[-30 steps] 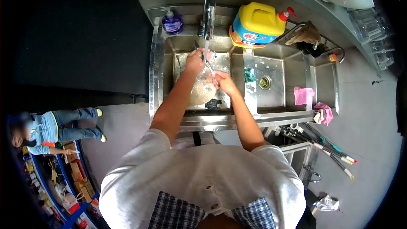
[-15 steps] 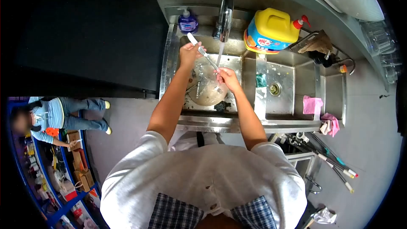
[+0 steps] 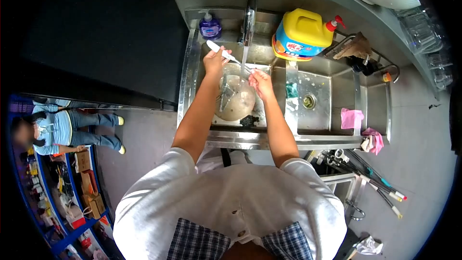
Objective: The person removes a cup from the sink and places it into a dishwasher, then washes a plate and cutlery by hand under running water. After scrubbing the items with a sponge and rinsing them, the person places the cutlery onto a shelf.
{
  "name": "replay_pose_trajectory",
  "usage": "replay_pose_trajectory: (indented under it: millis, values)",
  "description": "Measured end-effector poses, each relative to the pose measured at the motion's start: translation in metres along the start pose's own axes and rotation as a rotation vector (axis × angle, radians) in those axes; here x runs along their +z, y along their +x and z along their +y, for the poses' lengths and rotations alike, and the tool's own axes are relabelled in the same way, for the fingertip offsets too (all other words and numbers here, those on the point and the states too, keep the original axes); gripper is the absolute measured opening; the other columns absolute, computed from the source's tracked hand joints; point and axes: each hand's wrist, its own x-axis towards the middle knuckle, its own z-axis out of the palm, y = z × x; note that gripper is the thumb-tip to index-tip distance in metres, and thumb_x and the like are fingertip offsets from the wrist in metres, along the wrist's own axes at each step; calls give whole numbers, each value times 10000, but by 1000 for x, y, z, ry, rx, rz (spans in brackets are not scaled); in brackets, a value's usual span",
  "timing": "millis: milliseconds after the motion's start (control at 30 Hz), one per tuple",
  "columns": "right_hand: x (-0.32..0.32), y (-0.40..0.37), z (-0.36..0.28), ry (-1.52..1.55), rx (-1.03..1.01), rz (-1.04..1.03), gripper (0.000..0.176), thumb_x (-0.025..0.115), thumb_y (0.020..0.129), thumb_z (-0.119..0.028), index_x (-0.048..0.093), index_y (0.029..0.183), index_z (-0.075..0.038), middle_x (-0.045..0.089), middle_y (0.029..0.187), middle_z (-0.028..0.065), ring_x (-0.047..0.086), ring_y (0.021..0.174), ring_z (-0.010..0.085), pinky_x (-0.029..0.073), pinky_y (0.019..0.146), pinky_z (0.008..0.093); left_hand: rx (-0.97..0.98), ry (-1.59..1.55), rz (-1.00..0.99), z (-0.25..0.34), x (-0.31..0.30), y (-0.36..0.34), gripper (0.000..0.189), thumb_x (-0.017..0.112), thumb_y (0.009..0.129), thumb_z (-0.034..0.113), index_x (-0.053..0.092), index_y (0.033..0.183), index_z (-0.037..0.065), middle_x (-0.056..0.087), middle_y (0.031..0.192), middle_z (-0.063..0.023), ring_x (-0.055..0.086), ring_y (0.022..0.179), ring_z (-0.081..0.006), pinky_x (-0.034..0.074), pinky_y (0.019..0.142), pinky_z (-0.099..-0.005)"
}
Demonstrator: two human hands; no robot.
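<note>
My left hand (image 3: 214, 61) is closed around a slim utensil (image 3: 230, 58) with a white handle and a thin metal shaft. The handle's end points up and left, toward the purple soap bottle. At the far end of the shaft, my right hand (image 3: 261, 84) grips it with curled fingers, and that tip is hidden. A stream of water falls from the chrome faucet (image 3: 250, 19) beside the shaft, over the left sink basin (image 3: 194, 74). Below my hands, a round, pale brown, dish-like thing (image 3: 238, 103) lies wet in the basin, with a dark scrubber (image 3: 249, 120) at its lower edge.
A purple soap bottle (image 3: 210, 26) and a yellow detergent jug (image 3: 303, 31) stand behind the sink. The right basin (image 3: 320, 79) has a green scouring pad (image 3: 291, 90) at its left edge. Pink cloths (image 3: 352, 118) hang at right. Another person (image 3: 57, 127) stands by shelves at left.
Both hands still hold the utensil, which has shifted slightly and tilted a little flatter. My right hand has turned and come up slightly. The other person's arm has drawn back from the shelf.
</note>
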Motion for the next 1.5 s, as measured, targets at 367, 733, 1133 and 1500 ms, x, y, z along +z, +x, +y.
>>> replay_pose_trajectory:
  millis: [367,733,1133,1500]
  values:
    - [-1,-26,-65,-369,-81,37,180,571,879,-151,594,953,11,627,697,89,554,537,110,451,499,221,-313,237,-149,-7,-60,-20,262,686,789,92,462,856,-25,617,892,-236,657,724,-269,572,649,-336]
    - [90,-25,-101,-1200,-512,-83,146,622,794,-128,645,857,2,607,616,127,595,546,194,447,524,296,-536,-984,-8,-134,-41,-43,302,471,924,254,503,1110,18,538,1145,-104,499,1091,-231,393,963,-390]
    - [100,5,-119,-1446,-308,-164,147,649,726,-145,629,755,-2,600,724,230,582,758,414,465,709,471,-511,-371,-227,-161,-56,-29,167,575,849,172,575,993,88,572,893,-74,573,854,-248,477,764,-359]
    - [57,58,-145,-689,52,-262,169,466,822,-16,591,931,20,638,748,77,571,577,93,430,482,196,372,1044,-405,-54,-38,-61,240,635,827,227,590,770,-1,469,588,-80,455,570,-175,398,566,-325]
